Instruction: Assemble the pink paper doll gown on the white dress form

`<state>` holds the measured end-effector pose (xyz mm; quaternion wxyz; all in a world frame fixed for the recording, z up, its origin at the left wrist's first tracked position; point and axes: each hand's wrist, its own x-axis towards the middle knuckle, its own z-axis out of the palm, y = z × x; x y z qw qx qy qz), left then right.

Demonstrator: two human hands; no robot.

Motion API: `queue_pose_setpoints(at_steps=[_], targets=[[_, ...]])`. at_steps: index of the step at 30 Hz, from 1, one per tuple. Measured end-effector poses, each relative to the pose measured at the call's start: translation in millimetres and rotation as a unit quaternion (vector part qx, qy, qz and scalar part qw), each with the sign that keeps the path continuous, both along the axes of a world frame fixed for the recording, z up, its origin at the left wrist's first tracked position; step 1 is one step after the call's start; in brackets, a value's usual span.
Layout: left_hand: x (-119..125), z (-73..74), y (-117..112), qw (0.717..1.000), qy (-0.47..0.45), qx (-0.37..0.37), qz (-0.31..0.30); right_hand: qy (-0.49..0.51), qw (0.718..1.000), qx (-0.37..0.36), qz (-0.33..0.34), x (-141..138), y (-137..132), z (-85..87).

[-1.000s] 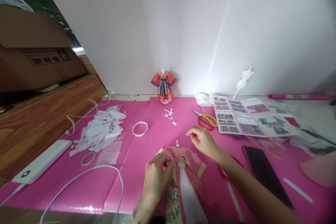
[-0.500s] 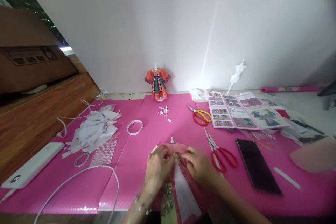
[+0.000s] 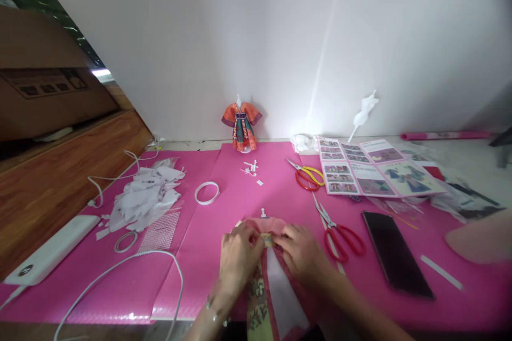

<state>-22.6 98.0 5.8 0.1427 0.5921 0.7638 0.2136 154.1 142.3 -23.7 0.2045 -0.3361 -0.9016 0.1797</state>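
A small doll dress [image 3: 282, 295] in dark pink, white and patterned yellow-green lies at the near edge, on a white doll form whose neck [image 3: 263, 213] sticks out at the top. My left hand [image 3: 240, 250] pinches the dress at the left of its yellowish waistband [image 3: 267, 238], thumb and fingers pressed together. On the band's other side, my right hand [image 3: 302, 253] has its fingers closed on the fabric. Both fingertips are close together, partly hiding the cloth beneath them. The lower dress runs off the near edge of view.
Red-handled scissors [image 3: 340, 240], a black phone [image 3: 396, 253] and yellow-and-red pliers [image 3: 306, 175] lie right, below an instruction sheet [image 3: 376, 170]. A dressed doll form [image 3: 242, 125] stands at the wall. Left are tape rolls [image 3: 207, 193], white scraps [image 3: 150, 194] and a power bank [image 3: 52, 248].
The yellowish waistband now shows flatter and wider between my fingers, which have shifted slightly. Both hands keep hold of the dress. The whole view has moved a little.
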Motion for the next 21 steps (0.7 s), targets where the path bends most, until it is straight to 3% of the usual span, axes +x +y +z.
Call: queue_pose_setpoints(at_steps=[6,13,21], targets=[[1,-0.3,-1,1.0,0.011,-0.006,-0.002,-0.023,0.999,0.016,0.017,-1,0,5.1],[3,-2.3,2,1.0,0.029,0.003,0.001,-0.067,0.995,0.069,0.021,-2,1,-3.1],[-10,1.2,-3,0.999,-0.038,0.025,0.016,-0.047,0.991,0.125,0.02,-5,0,-0.9]])
